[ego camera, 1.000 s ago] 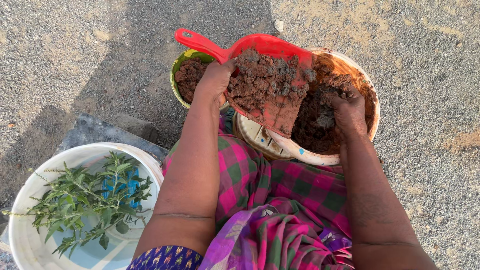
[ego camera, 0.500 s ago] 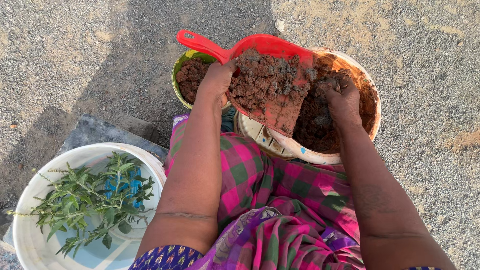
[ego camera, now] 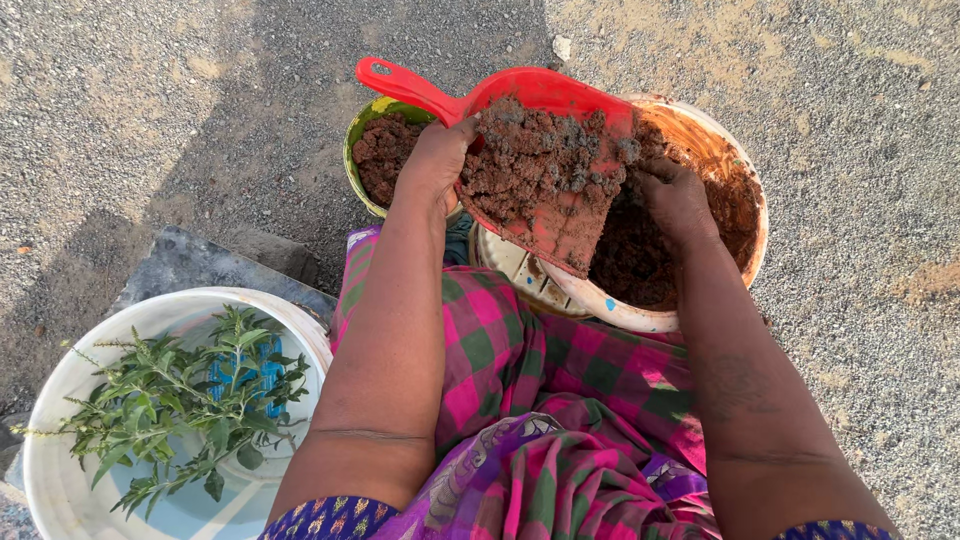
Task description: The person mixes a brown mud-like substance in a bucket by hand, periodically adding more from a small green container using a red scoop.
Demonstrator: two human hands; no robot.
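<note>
Presently the red dustpan (ego camera: 540, 170), heaped with soil, is clamped by the left hand (ego camera: 432, 160) over the white bucket (ego camera: 745, 180); it should be kept tilted while clods are raked aboard by the curled right hand (ego camera: 675, 200).

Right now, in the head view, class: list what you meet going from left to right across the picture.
White tub with green sprigs → small green pot of soil → left hand → red dustpan heaped with soil → right hand → big white bowl of soil.
</note>
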